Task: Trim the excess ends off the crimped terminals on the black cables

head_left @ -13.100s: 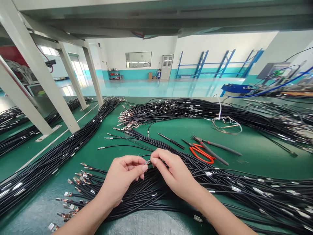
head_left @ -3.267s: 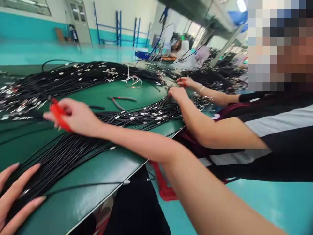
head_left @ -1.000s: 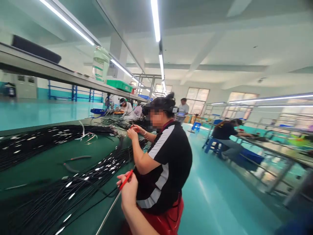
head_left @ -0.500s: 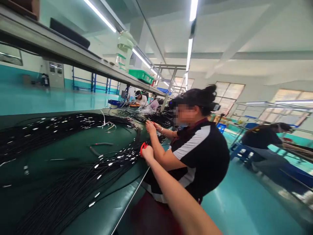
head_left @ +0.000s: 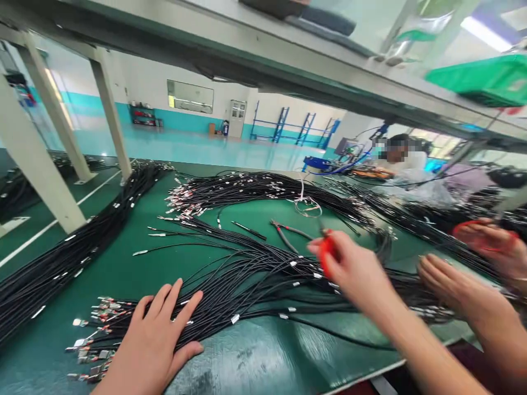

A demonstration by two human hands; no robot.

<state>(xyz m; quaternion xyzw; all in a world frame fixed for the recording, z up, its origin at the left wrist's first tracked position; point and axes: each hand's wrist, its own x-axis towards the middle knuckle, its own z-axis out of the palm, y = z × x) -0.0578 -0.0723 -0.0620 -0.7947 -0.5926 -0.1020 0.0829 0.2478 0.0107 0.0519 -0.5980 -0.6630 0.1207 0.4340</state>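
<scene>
My left hand (head_left: 154, 334) lies with spread fingers on a thick bundle of black cables (head_left: 230, 280), near their wired ends with small connectors (head_left: 93, 348). My right hand (head_left: 356, 269) is closed around red-handled scissors (head_left: 327, 255) above the same bundle, toward its right part. The scissors' blades are blurred, so I cannot tell how far apart they are. Small white labels (head_left: 293, 264) sit along the cables. Just left of my right hand lie pliers (head_left: 284, 236) with red and grey handles, and a thin black pen-like tool (head_left: 249, 230) rests beyond the bundle.
At the right, a co-worker's hand (head_left: 457, 291) rests on the cables; their other hand (head_left: 502, 247) holds a red-handled tool. More cable bundles (head_left: 94, 241) lie left and behind. White posts (head_left: 111, 115) and an overhead shelf (head_left: 230, 44) with a green basket (head_left: 481, 82) frame the table.
My view has swung left and down from the co-worker to the table. My left hand has come into view on the cables. My right hand still holds the scissors.
</scene>
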